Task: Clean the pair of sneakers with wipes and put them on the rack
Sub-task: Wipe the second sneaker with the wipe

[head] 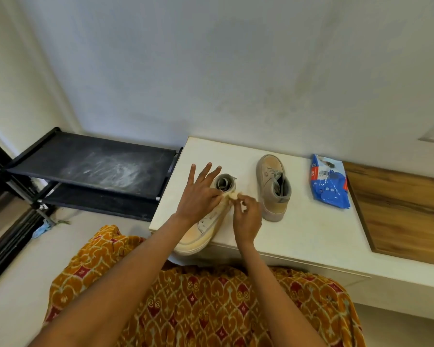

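Two sneakers (206,221) (273,186); one wipe pack (330,182); one rack (93,164).

from my remote seat, my left hand (198,194) covers the middle of the near sneaker (206,229), so i can't see its laces or tongue. the wipe (232,196) is a small crumpled bit between my fingertips and my right hand (247,217); its full shape is hidden. print on the blue wipes pack (330,182) is too small to read. the rack (90,169) loses its left side to a dark frame at the picture's edge, and its lower shelf is mostly hidden under the top one. a bluish scrap (42,229) on the floor is too blurred to identify.
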`<state>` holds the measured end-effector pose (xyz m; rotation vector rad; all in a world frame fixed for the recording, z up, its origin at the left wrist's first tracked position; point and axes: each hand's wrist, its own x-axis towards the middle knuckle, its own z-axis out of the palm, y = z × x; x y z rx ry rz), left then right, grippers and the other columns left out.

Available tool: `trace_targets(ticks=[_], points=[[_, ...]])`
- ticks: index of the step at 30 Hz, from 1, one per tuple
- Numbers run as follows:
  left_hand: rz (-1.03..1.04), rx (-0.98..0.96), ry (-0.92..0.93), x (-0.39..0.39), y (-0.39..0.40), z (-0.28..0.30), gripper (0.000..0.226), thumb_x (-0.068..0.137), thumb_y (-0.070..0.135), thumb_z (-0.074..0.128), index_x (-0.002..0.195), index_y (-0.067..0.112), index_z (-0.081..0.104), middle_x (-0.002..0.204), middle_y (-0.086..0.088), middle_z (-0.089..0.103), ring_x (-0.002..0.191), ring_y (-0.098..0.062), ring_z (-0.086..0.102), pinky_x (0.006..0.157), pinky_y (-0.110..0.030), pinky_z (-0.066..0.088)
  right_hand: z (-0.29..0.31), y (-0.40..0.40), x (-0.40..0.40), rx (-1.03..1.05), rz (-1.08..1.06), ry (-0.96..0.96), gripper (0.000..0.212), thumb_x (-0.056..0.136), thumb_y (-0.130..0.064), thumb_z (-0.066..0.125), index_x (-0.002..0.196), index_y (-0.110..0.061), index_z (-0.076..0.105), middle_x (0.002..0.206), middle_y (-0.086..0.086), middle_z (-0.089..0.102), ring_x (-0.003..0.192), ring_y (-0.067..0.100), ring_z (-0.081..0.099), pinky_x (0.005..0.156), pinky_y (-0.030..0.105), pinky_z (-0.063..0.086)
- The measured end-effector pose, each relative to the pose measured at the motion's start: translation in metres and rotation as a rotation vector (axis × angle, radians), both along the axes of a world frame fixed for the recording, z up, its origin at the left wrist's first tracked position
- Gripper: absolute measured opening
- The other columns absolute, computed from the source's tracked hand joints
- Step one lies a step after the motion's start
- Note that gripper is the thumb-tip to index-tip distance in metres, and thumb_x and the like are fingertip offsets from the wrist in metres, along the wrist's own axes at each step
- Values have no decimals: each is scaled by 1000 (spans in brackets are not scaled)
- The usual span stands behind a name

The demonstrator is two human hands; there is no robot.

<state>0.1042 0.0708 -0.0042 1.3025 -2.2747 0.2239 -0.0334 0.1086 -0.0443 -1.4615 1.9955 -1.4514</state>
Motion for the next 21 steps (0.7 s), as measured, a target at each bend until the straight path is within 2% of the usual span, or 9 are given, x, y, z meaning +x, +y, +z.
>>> trace_targets(ticks=[2, 5, 9, 12, 15, 19, 21], points=[[-2, 1, -22, 1, 0, 0, 7, 80, 38, 70, 79, 32, 74, 142, -6, 46, 137, -30, 33, 111, -60, 16, 5, -26, -6, 111, -98, -154, 19, 91, -18, 58, 106, -11, 68, 105, 3, 67, 98, 20, 60, 78, 30, 47], [-19, 29, -63, 5, -2, 0, 12, 79, 42, 69, 84, 33, 74, 145, -5, 42, 139, -30, 29, 111, -59, 12, -2, -50, -7, 247, -56, -195, 21, 91, -14, 55, 105, -10, 71, 104, 8, 71, 99, 24, 63, 83, 33, 51], [-11, 42, -65, 7, -2, -1, 13, 78, 42, 71, 86, 32, 73, 145, -5, 41, 139, -30, 28, 111, -61, 12, -11, -37, -3, 190, -27, -279, 17, 88, -12, 60, 99, -8, 72, 96, 7, 72, 90, 20, 65, 81, 29, 51], [-8, 36, -24, 7, 0, -5, 12, 78, 39, 72, 87, 31, 73, 143, -6, 45, 138, -30, 31, 109, -63, 16, -17, -6, 5, 195, -2, -244, 18, 89, -19, 62, 103, -10, 69, 102, 5, 64, 91, 13, 58, 83, 26, 49], [4, 11, -3, 4, 2, -5, 13, 76, 34, 75, 88, 30, 73, 138, -8, 51, 134, -32, 37, 108, -64, 19, -26, 40, 26, 179, 7, -192, 19, 88, -17, 63, 106, -11, 66, 102, -3, 50, 92, 7, 49, 85, 23, 46], [34, 19, 23, 3, 5, -2, 19, 71, 29, 79, 88, 29, 72, 131, -10, 56, 129, -34, 44, 107, -63, 18, -30, 72, 35, 166, 168, -57, 17, 86, -8, 63, 102, -10, 69, 90, -21, 42, 95, 15, 54, 83, 24, 47], [59, 40, 31, 3, 7, -3, 18, 70, 28, 80, 87, 29, 72, 130, -9, 57, 129, -33, 44, 109, -62, 18, -23, 64, 26, 168, 162, -6, 17, 86, -12, 65, 103, -12, 69, 93, -15, 47, 96, 15, 55, 80, 20, 44]])
